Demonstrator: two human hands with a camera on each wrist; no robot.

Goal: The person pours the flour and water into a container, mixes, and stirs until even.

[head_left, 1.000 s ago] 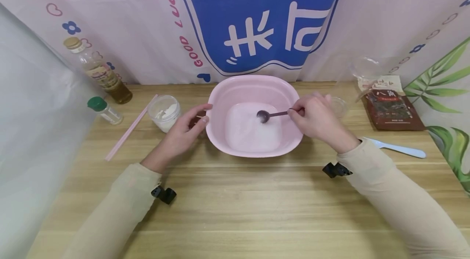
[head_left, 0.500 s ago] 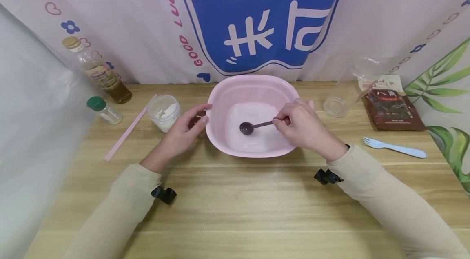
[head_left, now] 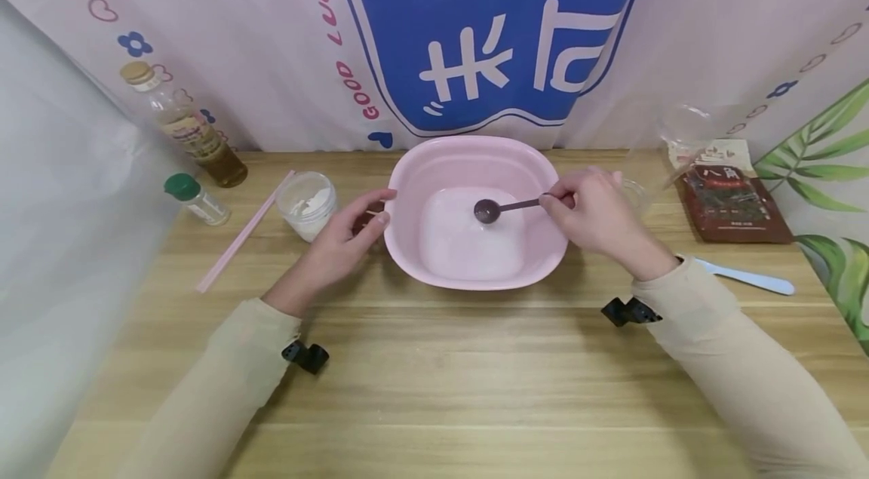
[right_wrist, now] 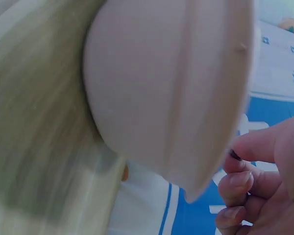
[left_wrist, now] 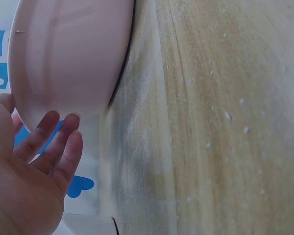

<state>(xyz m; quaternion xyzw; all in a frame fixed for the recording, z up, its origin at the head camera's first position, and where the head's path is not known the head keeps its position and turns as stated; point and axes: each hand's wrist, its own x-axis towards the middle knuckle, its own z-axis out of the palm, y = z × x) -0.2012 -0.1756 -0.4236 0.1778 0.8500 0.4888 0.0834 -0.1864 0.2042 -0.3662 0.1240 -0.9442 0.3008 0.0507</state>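
A pink plastic basin (head_left: 475, 279) stands on the wooden table, with whitish liquid (head_left: 468, 245) across its bottom. My left hand (head_left: 342, 237) touches the basin's left rim with thumb and index fingertips; in the left wrist view the other fingers (left_wrist: 68, 156) spread loosely beside the outer wall. Over the basin's right rim, my right hand (head_left: 597, 211) pinches the handle of a dark brown measuring spoon (head_left: 486, 211), its round bowl over the middle of the liquid. Only a dark bit of the handle shows in the right wrist view, between thumb and index finger.
Left of the basin stand a jar of white powder (head_left: 308, 207), a pink stick (head_left: 244, 234), a green-capped shaker (head_left: 197, 200) and an oil bottle (head_left: 193, 132). At right lie a brown spice packet (head_left: 729, 200) and a light blue fork (head_left: 753, 280), partly behind the sleeve.
The spoon swings left and toward the body, then returns right and away, the right hand moving with it. The left hand stays at the rim. The head view shifts slightly.
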